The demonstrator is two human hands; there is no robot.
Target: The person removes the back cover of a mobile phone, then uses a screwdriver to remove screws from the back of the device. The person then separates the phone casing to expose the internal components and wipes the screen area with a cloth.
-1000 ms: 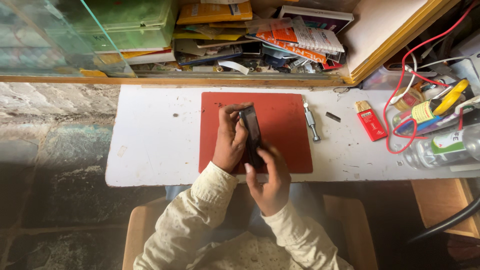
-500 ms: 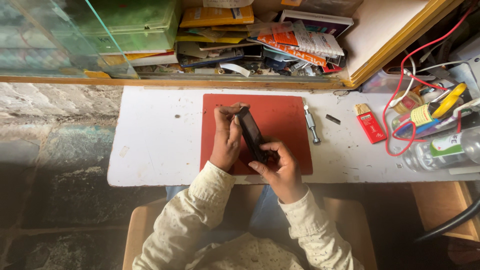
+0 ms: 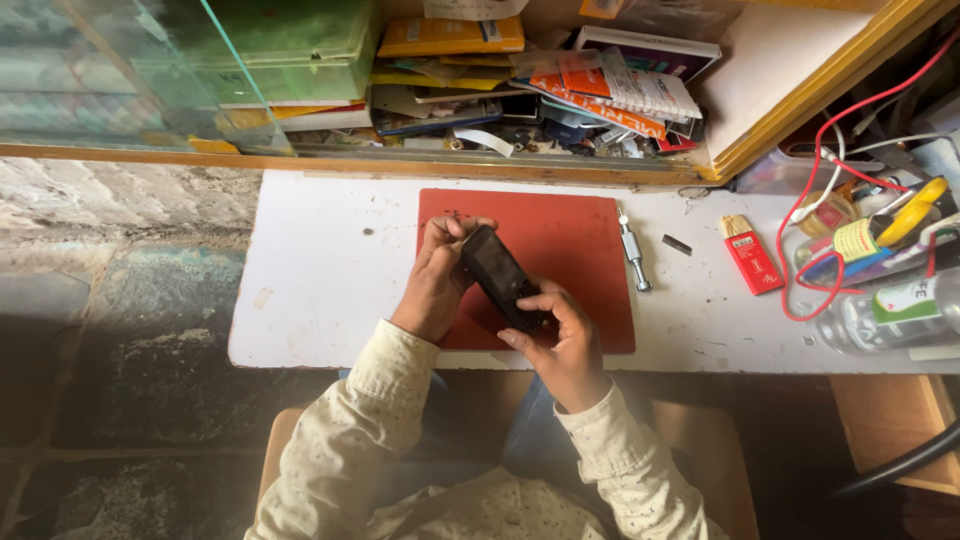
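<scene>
A small black phone is held above a red mat on the white table. My left hand grips its upper end, fingers curled over the top edge. My right hand holds its lower end, thumb and fingertips pinched on the bottom corner. The phone lies tilted, its top toward the upper left. Cream sleeves cover both forearms.
A small metal tool, a short dark piece and a red packet lie right of the mat. Red wires, tape rolls and a clear bottle crowd the right edge. Books and boxes fill the shelf behind.
The phone has turned from nearly upright to slanted. My right hand has shifted right and down to its lower end. My left hand stays at the top.
</scene>
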